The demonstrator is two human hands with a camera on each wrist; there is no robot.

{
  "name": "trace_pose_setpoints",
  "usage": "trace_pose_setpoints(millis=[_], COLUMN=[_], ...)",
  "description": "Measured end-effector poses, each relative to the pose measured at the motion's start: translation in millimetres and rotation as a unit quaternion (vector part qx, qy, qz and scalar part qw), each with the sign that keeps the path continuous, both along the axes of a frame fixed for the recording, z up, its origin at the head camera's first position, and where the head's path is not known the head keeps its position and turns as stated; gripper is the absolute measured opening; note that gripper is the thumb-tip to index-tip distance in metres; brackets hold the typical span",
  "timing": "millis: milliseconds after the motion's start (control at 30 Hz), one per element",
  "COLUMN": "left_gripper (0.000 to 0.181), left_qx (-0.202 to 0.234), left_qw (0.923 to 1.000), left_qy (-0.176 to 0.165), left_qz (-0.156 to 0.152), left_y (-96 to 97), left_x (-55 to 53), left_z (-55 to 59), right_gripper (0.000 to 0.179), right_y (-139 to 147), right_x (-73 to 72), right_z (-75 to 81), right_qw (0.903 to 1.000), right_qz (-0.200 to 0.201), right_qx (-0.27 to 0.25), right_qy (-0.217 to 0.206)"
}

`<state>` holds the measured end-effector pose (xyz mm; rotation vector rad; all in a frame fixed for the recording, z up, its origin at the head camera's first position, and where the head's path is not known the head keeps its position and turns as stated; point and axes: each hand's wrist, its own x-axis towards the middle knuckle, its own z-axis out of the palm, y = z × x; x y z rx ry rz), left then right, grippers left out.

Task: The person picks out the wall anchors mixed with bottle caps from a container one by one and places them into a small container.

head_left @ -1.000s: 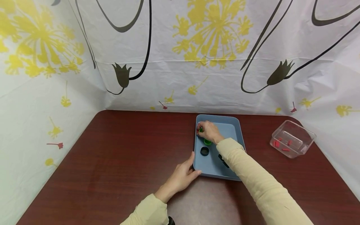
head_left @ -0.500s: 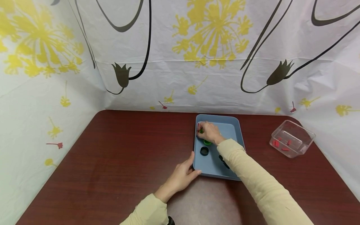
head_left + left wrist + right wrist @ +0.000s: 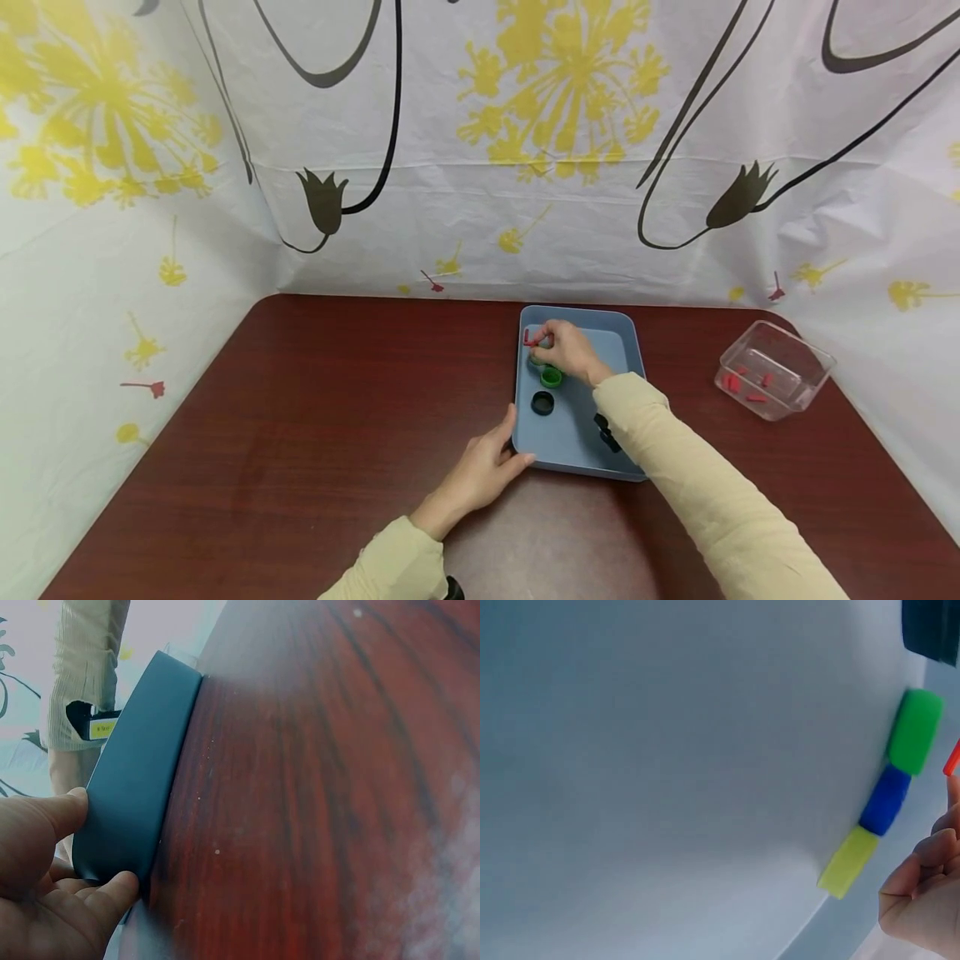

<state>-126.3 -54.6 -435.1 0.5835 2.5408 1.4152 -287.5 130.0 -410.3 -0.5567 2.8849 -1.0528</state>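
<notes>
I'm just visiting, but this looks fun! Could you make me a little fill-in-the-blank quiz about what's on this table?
1. As the head camera sees it, the left hand touches the blue tray at its near ____ corner.
2. Inside the tray, just beyond the black cap, lies a ____ cap.
3. Small ____ pieces lie in the clear plastic box.
4. In the right wrist view, the ____ piece sits between the green piece and the yellow piece.

Missing words: left; green; red; blue.

Print on the yellow label (image 3: pixel 102 730) on the black wrist device (image 3: pixel 78 716) is unreadable.
</notes>
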Motion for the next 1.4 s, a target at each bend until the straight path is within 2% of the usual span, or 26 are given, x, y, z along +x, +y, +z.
trace_pose_setpoints(millis=[467,667,900,1167,1400], left_gripper=[0.071,0.072,0.071,0.072,0.071], left_qx=[0.004,0.001,-0.001,-0.001,-0.004], left_qw=[0.9999,1.0000,1.0000,1.0000,0.9999], left_qy=[-0.011,-0.006,-0.001,-0.003,-0.006], left_qz=[0.004,0.006,0.004,0.006,0.009], left_y=[1.4,1.1,0.7,1.8,2.6], left_x=[0.4,1.5,2.7,2.8,1.7], left_z=[-0.5,0.2,1.2,1.4,1.0], right_gripper=[0.017,0.023,0.021,0.019,0.023], right_y=[25,33,41,58,74], right_x=[5.3,7.6,9.3,13.7,14.1], right_z=[13.1,19.3,21.2,28.3,38.2], right_qw=[0.9965,0.9935,0.9852,0.9787,0.9619], right_qz=[-0.052,-0.072,-0.099,-0.120,-0.172], right_qx=[-0.033,-0.071,-0.096,-0.132,-0.187], right_qy=[0.056,0.053,0.102,0.101,0.102])
